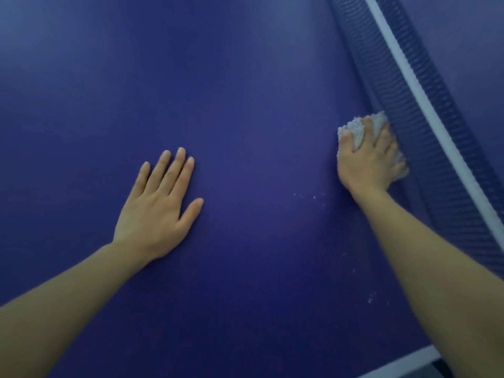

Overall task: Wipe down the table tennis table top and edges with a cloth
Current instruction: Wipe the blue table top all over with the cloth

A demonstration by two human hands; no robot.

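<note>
The left hand (158,205) lies flat on the blue desk (245,91), palm down, fingers straight and slightly spread, holding nothing. The right hand (371,159) presses down on a pale, fluffy cloth (354,129), its fingers curled over the bunched fabric so that tufts show between and beyond them. The cloth sits on the desk right against the foot of the dark net (425,110), whose white top band (436,115) runs diagonally across the upper right. A few pale specks (313,197) lie on the surface near the right wrist.
</note>
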